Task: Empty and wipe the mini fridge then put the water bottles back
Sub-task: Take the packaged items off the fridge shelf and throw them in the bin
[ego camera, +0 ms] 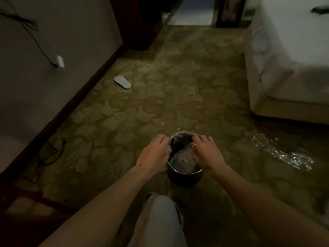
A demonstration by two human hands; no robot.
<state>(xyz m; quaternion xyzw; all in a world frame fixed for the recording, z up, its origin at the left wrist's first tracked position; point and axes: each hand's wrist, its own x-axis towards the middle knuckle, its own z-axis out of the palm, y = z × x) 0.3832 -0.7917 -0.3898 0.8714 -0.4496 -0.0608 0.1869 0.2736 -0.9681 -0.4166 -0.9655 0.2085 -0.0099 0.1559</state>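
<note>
A small dark round bin stands on the patterned carpet in front of my knee. A thin clear plastic liner lies inside it and over its rim. My left hand grips the liner at the bin's left rim, fingers curled over the edge. At the right rim my right hand does the same, fingers bent down into the plastic. No fridge and no water bottles are in view.
Crumpled clear plastic lies on the carpet to the right. A white bed fills the upper right. One white slipper lies near the left wall, and cables trail along the skirting. A doorway opens at the far end.
</note>
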